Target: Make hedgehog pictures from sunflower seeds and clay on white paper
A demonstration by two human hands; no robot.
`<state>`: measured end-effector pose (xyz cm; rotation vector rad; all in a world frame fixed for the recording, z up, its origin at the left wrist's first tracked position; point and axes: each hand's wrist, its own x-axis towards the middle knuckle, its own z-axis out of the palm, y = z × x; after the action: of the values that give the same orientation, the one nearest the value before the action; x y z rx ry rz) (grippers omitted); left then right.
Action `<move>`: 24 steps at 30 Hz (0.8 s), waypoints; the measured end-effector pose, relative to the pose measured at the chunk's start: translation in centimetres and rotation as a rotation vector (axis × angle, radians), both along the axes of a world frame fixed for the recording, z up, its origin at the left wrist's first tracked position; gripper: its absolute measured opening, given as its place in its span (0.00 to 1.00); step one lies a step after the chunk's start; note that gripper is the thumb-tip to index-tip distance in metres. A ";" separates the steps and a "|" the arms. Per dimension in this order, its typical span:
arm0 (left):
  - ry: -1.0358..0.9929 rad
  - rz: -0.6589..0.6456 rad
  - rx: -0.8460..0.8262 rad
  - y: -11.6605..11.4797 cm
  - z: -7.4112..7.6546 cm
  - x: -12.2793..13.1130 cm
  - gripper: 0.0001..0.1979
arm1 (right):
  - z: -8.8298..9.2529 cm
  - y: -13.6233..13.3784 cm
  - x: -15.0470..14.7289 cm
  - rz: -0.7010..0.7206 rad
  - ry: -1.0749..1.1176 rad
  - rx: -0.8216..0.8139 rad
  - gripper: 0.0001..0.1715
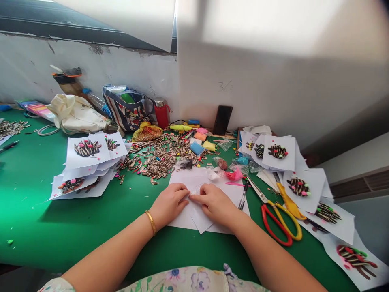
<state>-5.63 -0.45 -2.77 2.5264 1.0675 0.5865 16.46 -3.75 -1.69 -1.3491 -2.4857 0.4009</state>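
Both hands are resting palm-down on a white sheet of paper point(194, 180), which is lying at the near middle of the green worktop point(36, 211) on top of other loose sheets. The left hand point(168, 204), wearing a gold bangle point(150, 222) at the wrist, and the right hand point(215, 204) are bending their fingers so that the tips are meeting at one small spot on the sheet. Whether they are pinching something tiny there or only pressing down cannot be told. This looks like fine fingertip work. Doing it well is probably calling for the heels of both hands to be pinning the sheet flat, so it is not sliding on the papers beneath, while the fingertips are pressing lightly. A pile of sunflower seeds point(158, 158) is lying just beyond the sheet. A pen point(243, 196) and scissors point(278, 219) are lying to the right, and stacks of seed pictures point(88, 156) are sitting at either side.
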 end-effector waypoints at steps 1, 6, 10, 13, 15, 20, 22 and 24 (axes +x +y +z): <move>-0.002 0.000 0.000 0.0 0.0 0.0 0.12 | 0.0 0.0 0.0 -0.002 -0.005 -0.001 0.29; 0.004 -0.013 0.011 0.0 0.0 0.0 0.11 | -0.6 0.3 0.6 -0.035 0.115 -0.053 0.33; 0.012 -0.043 0.062 -0.1 -0.2 0.0 0.11 | -1.2 0.6 1.1 -0.066 0.177 -0.062 0.31; 0.034 -0.066 0.106 -0.2 -0.3 0.1 0.11 | -1.3 0.7 1.0 -0.068 0.169 -0.058 0.30; 0.042 -0.075 0.116 -0.2 -0.3 0.2 0.11 | -1.2 0.6 0.9 -0.067 0.168 -0.055 0.30; 0.025 -0.066 0.110 -0.2 -0.3 0.2 0.11 | -1.2 0.6 0.9 -0.084 0.183 -0.057 0.29; 0.041 -0.078 0.119 -0.1 -0.2 0.2 0.12 | -1.2 0.6 0.9 -0.085 0.181 -0.060 0.28; 0.057 -0.091 0.128 -0.1 -0.2 0.3 0.12 | -1.2 0.6 0.9 -0.085 0.176 -0.060 0.28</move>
<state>-5.36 -0.59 -2.93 2.7016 0.9560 0.5780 17.39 -3.15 -2.84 -1.3733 -2.2827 0.5535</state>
